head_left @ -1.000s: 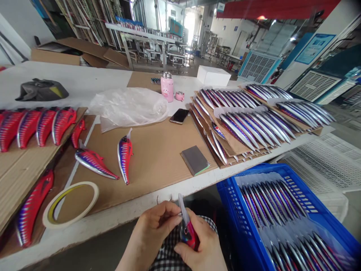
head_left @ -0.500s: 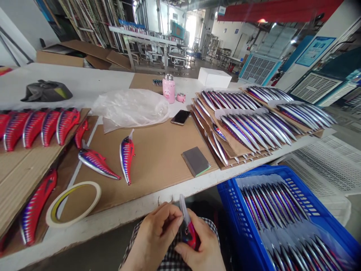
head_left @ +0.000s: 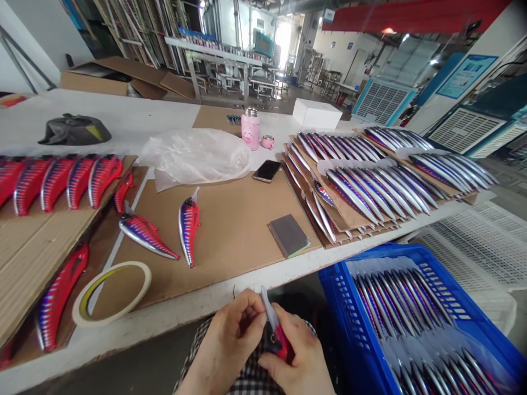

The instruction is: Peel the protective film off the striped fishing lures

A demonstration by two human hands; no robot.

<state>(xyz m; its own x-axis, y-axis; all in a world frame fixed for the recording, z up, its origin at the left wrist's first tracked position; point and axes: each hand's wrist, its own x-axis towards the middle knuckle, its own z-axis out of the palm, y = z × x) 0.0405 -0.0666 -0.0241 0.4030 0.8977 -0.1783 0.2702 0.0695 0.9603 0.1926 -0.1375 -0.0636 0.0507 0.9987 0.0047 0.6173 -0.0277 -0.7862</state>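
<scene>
"Where was the lure (head_left: 280, 344), and how were your hands?"

"It was above the checked cloth (head_left: 251, 384) over my lap, just short of the bench (head_left: 185, 303). My right hand (head_left: 305, 348) was wrapped around its body. Thumb and fingertip of my left hand (head_left: 226, 345) met beside its clear lip (head_left: 268, 308); whether they pinched its edge or something too small to see, I couldn't tell."

"What could have gone wrong from there?"

"A loose right-hand grip, I'd judge, might have let the glossy body roll. Pushing sideways could have strained the lip, thin as it looked. A slip would probably have dropped the lure onto my lap."

"Which way did it point?"

"Lip end up and away from me, leaning slightly left. Its long axis ran back down toward my right palm; the tail was hidden."

"And beyond?"

"A tape roll (head_left: 147, 281) lay near the bench's edge, to the left, then a loose lure (head_left: 188, 233) on the cardboard (head_left: 234, 230). Farther off were a phone (head_left: 267, 170) and a pink bottle (head_left: 250, 133)."
</scene>
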